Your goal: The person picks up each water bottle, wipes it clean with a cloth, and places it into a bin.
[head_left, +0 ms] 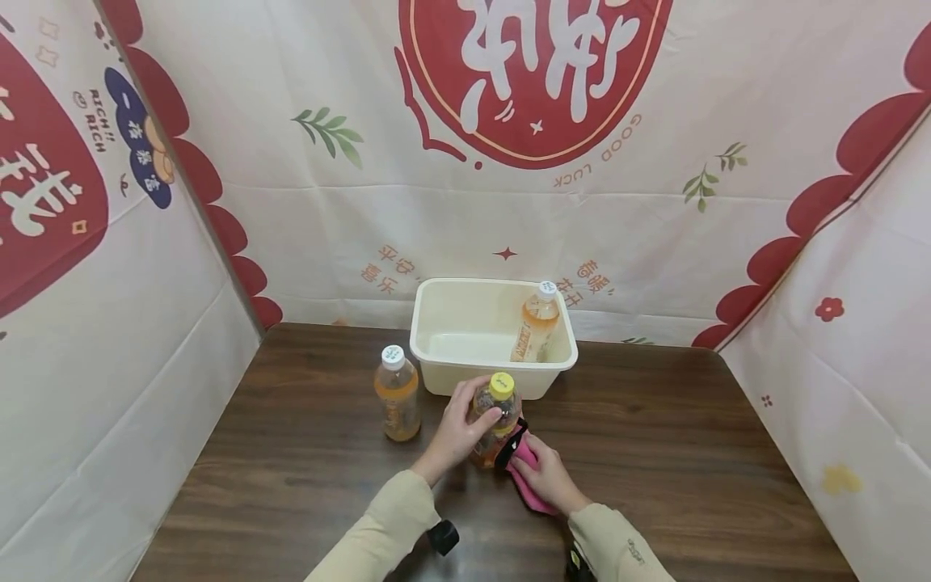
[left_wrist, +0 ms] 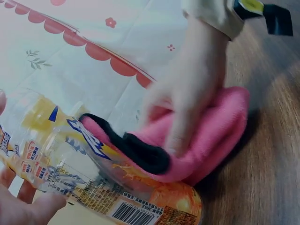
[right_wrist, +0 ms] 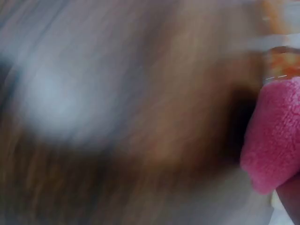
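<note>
A clear bottle with a yellow cap and an orange printed label stands tilted in front of the white bin, and my left hand grips its upper part. In the left wrist view the bottle shows its barcode and label. My right hand holds a pink cloth with black edging, pressing it against the bottle's side. Only part of the pink cloth shows in the right wrist view, which is mostly blurred.
A cream-white plastic bin stands at the back of the brown wooden table. Inside it leans a white-capped bottle of orange drink. Another white-capped bottle stands left of the bin. Printed white cloth walls surround the table.
</note>
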